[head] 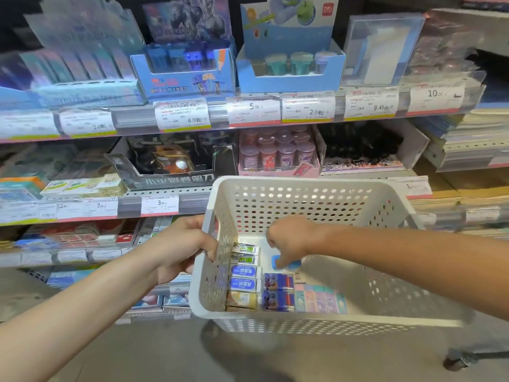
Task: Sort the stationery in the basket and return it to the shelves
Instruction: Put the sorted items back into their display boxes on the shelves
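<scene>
Left hand (183, 248) gripped the left rim of the basket (316, 186), fingers curled over the edge and down the inside of the perforated wall, holding it up in front of the shelves (192, 119). Right hand (292, 241) reached down inside the basket, fingers bunched and pinching a small blue item (286, 262) near the middle of the floor; I could not tell whether it was lifted or still resting there. Along the basket's left wall I noted a column of erasers: two green-labelled erasers (246, 253) at the far end, two blue-labelled erasers (245, 277) next, then a yellowish eraser (242, 298) nearest me. Just right of those sat two dark boxes (277, 290) with blue and red print, one behind the other, and beside them a row of pastel erasers (321, 298), touching side by side. The rest of the basket floor showed bare. Behind it, the shelves carried blue display boxes (183, 75) on the upper level, a pink tray of tubs (278, 153) directly beyond the basket's far rim, and price tags (181, 114) along the shelf edges. Grey floor (137, 354) below.
</scene>
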Tool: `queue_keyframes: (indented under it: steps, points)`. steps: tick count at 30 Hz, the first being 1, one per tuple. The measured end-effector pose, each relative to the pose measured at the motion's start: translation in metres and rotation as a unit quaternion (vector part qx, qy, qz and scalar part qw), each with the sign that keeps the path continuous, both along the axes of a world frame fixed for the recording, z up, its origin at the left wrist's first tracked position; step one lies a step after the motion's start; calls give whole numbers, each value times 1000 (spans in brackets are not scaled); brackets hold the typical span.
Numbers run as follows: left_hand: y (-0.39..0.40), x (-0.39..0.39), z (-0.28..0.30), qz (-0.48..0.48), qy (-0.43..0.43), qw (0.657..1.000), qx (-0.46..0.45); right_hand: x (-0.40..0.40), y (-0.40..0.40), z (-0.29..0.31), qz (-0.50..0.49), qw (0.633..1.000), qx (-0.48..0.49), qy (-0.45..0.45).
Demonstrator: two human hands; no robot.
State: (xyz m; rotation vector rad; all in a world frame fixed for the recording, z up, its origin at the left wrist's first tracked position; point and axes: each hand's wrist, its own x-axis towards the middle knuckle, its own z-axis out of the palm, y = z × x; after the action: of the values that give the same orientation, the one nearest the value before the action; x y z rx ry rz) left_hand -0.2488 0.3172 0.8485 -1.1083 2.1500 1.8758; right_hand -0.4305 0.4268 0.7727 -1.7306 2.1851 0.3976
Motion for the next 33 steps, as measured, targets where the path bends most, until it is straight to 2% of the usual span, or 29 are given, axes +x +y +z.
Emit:
queue_keyframes:
  steps: [5,20,26,31,33]
  points:
    - [7,17,1,28,12,1000,-1,15,0,-6,24,1000,12,-6]
    - [30,46,5,81,2,996,29,47,12,24,78,997,12,-24]
    - [8,55,17,102,-1,995,20,47,-4,76,61,989,-49,-127]
    - [-29,63,32,96,5,995,0,42,-31,154,50,975,-153,-151]
    - [-44,66,43,93,12,996,3,37,-46,182,25,957,-211,-196]
